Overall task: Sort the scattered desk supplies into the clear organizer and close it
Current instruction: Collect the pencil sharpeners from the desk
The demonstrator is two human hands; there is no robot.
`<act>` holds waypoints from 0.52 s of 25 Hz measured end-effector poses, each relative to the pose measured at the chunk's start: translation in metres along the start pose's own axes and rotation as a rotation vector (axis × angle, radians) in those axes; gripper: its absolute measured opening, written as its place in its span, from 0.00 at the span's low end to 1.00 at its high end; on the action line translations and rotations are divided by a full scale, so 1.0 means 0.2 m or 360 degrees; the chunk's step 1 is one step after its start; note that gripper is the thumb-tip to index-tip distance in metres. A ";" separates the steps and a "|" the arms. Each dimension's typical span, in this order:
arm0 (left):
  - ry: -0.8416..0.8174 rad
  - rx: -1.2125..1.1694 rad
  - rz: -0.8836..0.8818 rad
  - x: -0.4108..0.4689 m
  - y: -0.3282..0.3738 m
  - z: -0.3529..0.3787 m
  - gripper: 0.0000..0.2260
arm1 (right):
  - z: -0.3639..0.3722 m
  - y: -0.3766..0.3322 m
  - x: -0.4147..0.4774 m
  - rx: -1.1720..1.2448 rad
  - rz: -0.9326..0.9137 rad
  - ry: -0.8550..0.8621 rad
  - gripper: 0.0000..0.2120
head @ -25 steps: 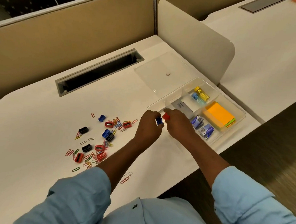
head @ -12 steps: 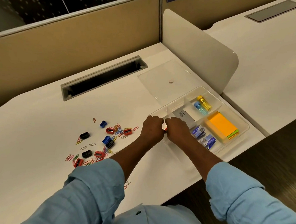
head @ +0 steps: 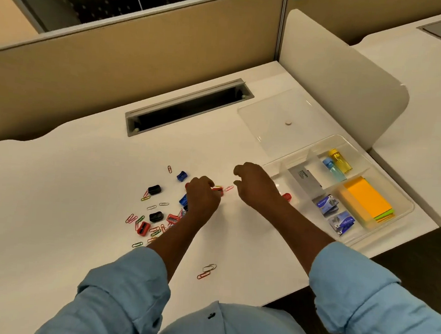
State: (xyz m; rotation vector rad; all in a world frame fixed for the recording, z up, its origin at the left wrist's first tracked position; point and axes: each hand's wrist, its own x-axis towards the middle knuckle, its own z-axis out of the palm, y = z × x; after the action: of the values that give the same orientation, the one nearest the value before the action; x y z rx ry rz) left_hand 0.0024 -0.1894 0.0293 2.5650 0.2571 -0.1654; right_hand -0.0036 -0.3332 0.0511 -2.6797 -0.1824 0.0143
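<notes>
The clear organizer sits at the desk's right edge, its lid lying flat behind it. Inside are orange sticky notes, yellow and blue tubes, staple boxes, a grey box and a red sharpener in the front-left compartment. My left hand is down on the scattered pile, fingers curled on a red sharpener. My right hand hovers just left of the organizer, loosely curled and holding nothing. Blue, black and red sharpeners lie among coloured paper clips.
Two stray paper clips lie near the desk's front edge. A cable slot is cut into the desk behind the pile. A white divider panel stands behind the organizer, and a beige partition runs along the back.
Both hands have left the organizer's front-left compartment and moved left to the pile. A red sharpener now lies in that compartment. My left hand has taken hold of another red sharpener.
</notes>
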 end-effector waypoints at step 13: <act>-0.0333 0.0794 0.0474 0.20 -0.23 -0.11 0.15 | 0.37 -0.17 0.04 -0.0182 0.0122 -0.0196 0.16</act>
State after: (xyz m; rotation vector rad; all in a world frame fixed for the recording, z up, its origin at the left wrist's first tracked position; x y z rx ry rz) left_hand 0.0323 -0.1345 0.0172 3.0039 -0.2816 -0.4275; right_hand -0.0031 -0.2700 -0.0002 -2.8004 -0.1223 0.1984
